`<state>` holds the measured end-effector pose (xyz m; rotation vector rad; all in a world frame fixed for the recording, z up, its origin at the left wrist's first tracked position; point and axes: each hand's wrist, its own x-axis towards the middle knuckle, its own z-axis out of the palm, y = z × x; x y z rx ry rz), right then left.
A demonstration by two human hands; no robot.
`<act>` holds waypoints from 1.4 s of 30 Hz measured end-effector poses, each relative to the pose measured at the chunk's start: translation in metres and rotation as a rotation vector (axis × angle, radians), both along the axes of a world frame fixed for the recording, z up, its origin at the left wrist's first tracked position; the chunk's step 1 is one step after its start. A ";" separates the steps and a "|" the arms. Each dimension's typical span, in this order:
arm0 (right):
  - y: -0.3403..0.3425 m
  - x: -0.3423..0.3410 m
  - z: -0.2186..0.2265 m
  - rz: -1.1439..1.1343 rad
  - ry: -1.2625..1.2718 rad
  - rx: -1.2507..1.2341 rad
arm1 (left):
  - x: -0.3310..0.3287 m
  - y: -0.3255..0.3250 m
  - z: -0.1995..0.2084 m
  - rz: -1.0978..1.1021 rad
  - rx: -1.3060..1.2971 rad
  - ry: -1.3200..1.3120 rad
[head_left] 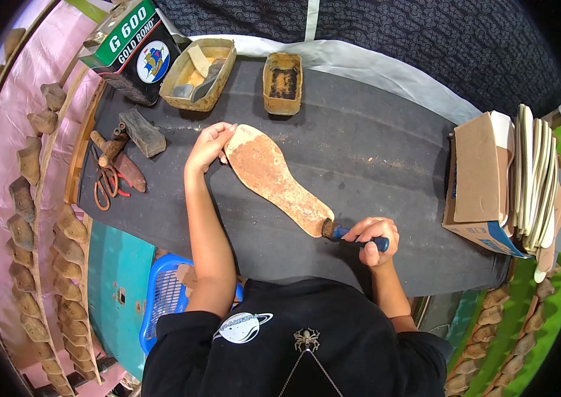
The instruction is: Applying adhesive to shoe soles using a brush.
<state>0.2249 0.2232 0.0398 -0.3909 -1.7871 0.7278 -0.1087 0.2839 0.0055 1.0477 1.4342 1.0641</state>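
A tan shoe insole (272,175) with a blotchy brown surface lies slantwise over the dark work table (386,192). Its wide toe end points to the far left, its heel to the near right. My left hand (209,147) pinches the rim of the toe end between thumb and fingers. Closed around a blue-handled brush (340,232) is my right hand (376,239). The brush's dark head touches the heel end; its bristles are too small to make out.
At the back stand a glue can (131,56), a tub of scraps (226,73) and a smaller stained tub (298,86). Scissors (103,192), other hand tools and a dark block (142,132) lie left. A cardboard box (475,175) and stacked pale sheets (533,178) occupy the right end.
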 end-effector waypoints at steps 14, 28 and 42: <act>-0.002 0.003 -0.005 -0.016 0.035 -0.158 | -0.001 0.001 -0.001 -0.011 0.016 -0.026; 0.002 0.007 -0.009 -0.061 0.069 -0.061 | -0.002 0.002 -0.004 -0.023 0.030 -0.044; 0.000 0.007 -0.017 -0.128 0.167 -0.062 | 0.000 0.000 -0.001 -0.012 0.025 -0.028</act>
